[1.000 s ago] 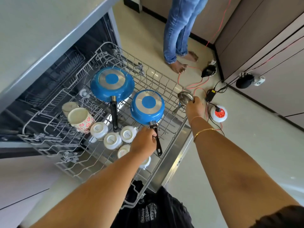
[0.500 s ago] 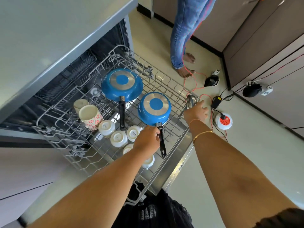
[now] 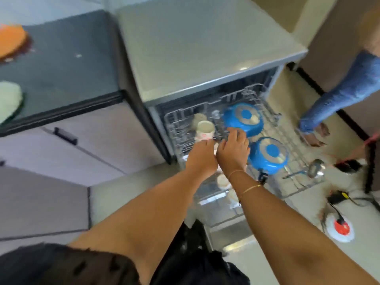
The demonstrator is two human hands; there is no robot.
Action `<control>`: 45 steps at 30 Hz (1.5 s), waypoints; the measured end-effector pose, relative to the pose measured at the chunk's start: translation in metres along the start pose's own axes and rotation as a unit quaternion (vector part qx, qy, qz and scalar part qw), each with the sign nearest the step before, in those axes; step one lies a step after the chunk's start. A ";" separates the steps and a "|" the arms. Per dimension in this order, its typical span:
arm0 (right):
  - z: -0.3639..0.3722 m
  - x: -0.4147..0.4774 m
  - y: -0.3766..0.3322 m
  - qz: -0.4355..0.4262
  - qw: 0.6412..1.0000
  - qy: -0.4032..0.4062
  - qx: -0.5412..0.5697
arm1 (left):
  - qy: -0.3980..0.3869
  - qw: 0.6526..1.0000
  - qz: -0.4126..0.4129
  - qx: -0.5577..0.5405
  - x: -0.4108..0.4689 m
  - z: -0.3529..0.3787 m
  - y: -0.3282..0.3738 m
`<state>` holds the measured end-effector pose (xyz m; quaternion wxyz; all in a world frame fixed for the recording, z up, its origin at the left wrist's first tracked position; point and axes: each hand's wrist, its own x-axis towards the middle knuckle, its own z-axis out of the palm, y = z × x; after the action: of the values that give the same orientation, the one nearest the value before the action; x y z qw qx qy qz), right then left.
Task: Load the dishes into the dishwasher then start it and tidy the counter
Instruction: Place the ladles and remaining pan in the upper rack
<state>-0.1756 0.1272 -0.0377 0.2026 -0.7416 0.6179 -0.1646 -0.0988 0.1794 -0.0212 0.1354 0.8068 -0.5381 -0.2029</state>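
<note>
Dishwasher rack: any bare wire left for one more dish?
Free: the strip of grey wire rack right of the two upturned blue pans, and the left edge beside the floral white mug, though blurred. Crowded: centre, where left hand and right hand meet; steel ladle takes front-right.

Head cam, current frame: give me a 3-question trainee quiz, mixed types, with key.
1. True or false: the far blue pan and the near blue pan both lie bottom-up in the rack.
2. Where is the steel ladle? A) on the counter B) in the rack, right of the near blue pan C) on the floor
3. Fill in: the gold bangle is on the ___ wrist.
Key: 1 true; 2 B; 3 right.
</note>
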 end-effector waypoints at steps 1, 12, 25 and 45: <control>0.004 -0.004 -0.016 -0.036 0.999 0.004 0.005 | 0.023 1.000 -0.009 0.007 -0.004 -0.011 -0.012; 0.082 -0.062 -0.273 -0.352 0.936 -0.002 0.005 | 0.213 0.972 -0.073 0.071 -0.064 -0.166 -0.235; 0.188 -0.110 -0.555 -0.427 0.885 -0.180 0.044 | 0.316 0.899 -0.303 -0.020 -0.101 -0.320 -0.468; 0.382 -0.073 -0.821 -0.353 0.834 -0.419 0.064 | 0.357 0.829 -0.407 -0.138 -0.005 -0.426 -0.674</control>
<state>0.6977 0.3624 0.0460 0.4175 -0.8926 0.1584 0.0620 0.6491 0.4426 0.0604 0.3332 0.9419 -0.0416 -0.0094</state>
